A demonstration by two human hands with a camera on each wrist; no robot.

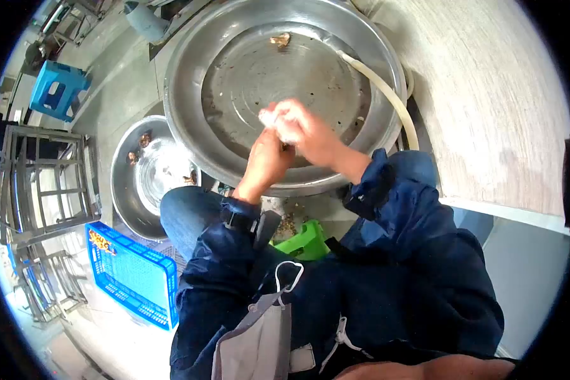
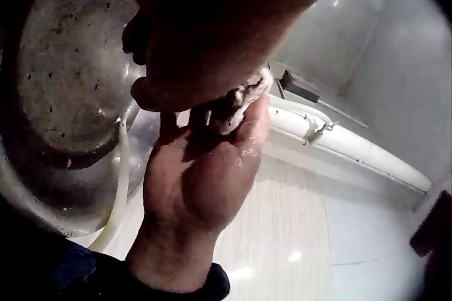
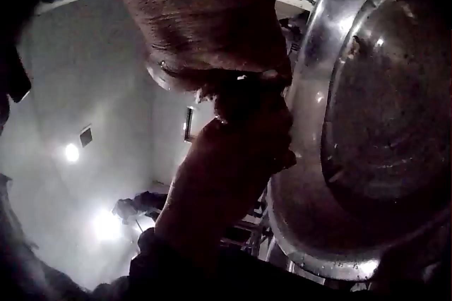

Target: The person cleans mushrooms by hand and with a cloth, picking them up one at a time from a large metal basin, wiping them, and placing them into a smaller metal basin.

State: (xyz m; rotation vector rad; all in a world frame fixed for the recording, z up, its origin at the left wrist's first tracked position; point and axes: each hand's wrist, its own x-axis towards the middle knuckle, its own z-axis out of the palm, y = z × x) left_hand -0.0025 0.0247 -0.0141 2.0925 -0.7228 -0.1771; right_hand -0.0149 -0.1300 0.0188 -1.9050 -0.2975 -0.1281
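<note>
My left hand point(image 1: 267, 159) and right hand point(image 1: 310, 134) meet above the near part of a wide metal basin point(image 1: 186, 95). Between them they hold a wet, lumpy white and dark piece point(image 2: 248, 98), mostly covered by fingers; its kind cannot be made out. In the left wrist view, the right palm point(image 2: 205, 181) is wet and turned up under the left hand. Inside the basin, a brown, crinkled piece point(image 1: 280, 40) lies toward the far side, among dark specks on the bottom.
A pale hose point(image 1: 386, 92) hangs over the basin's right rim. To the left stands a smaller metal basin point(image 1: 123, 190) with several brown pieces. Nearer are a blue crate point(image 1: 133, 288) and a green plastic object point(image 1: 304, 240) between the knees. A blue stool point(image 1: 60, 88) stands further off.
</note>
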